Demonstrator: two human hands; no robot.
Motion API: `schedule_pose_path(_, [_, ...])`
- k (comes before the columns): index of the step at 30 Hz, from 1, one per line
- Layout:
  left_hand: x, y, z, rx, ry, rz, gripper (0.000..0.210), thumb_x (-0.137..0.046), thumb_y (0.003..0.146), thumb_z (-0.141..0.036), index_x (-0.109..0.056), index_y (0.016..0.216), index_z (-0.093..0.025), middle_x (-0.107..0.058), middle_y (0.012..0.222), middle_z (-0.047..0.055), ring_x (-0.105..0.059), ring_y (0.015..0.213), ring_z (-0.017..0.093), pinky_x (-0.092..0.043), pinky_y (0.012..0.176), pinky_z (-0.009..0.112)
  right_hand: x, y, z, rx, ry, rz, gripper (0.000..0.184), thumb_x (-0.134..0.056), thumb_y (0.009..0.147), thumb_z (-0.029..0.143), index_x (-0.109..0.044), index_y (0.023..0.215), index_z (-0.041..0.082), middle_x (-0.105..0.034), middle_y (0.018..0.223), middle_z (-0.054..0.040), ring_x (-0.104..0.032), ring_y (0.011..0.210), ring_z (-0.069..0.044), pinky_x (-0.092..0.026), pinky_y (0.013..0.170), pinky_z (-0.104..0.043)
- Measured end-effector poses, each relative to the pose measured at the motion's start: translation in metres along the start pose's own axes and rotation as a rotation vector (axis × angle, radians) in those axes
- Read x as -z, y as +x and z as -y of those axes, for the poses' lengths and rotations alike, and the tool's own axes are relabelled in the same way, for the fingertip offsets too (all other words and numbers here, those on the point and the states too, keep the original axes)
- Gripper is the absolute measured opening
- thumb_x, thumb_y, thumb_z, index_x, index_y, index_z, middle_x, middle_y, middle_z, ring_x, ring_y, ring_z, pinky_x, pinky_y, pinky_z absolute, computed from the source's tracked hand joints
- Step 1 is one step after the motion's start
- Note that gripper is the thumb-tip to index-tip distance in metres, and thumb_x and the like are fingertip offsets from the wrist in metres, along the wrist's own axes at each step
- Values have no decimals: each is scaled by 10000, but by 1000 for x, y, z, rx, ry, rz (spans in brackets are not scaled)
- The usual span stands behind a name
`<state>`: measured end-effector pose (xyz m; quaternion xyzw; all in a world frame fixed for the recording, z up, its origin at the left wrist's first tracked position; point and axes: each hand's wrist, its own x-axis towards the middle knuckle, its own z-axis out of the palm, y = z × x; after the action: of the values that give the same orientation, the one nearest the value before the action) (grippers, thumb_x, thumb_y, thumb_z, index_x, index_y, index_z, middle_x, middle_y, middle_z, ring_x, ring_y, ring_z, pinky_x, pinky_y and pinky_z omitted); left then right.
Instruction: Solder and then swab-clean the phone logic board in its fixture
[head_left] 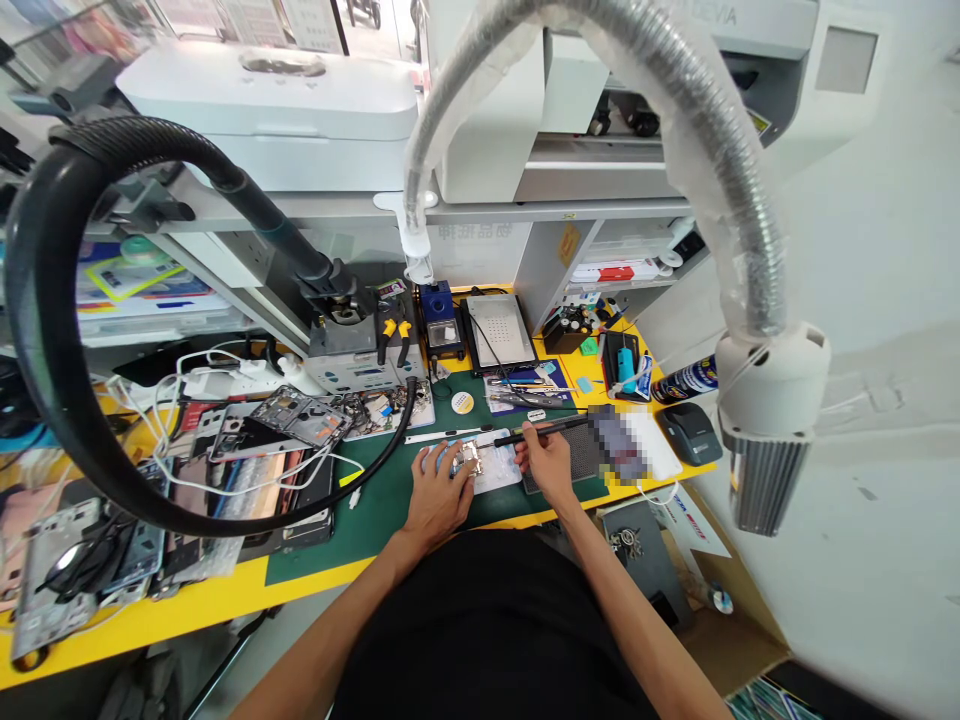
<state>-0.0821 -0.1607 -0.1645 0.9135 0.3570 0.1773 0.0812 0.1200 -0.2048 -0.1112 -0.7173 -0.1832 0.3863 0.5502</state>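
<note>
while the left hand (439, 495) lies flat on an opened phone (480, 465) on the green mat (382, 495), pinning it with spread fingers and grasping nothing, the right hand (546, 462) is clenched around a slim black tool (541, 431) whose tip rests at the phone's upper edge. the phone sits mid-bench, just in front of the person. stripped phone frames (277, 420) lie well to the left, a black hose (52, 330) arcs over them, and a spray can (684, 380) rests to the right.
</note>
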Motion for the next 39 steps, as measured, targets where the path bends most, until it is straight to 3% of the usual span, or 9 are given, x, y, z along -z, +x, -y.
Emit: schedule_pose_path(39, [5, 0, -2, -1, -16, 5, 297, -554, 922, -314, -645, 1204, -294, -548, 1422, 87, -465, 1316, 326, -323, 1111, 580, 7, -9, -3, -9, -27, -10, 432, -727, 746, 597, -588, 818, 194, -639, 606, 0, -621, 498, -167, -487, 393, -241])
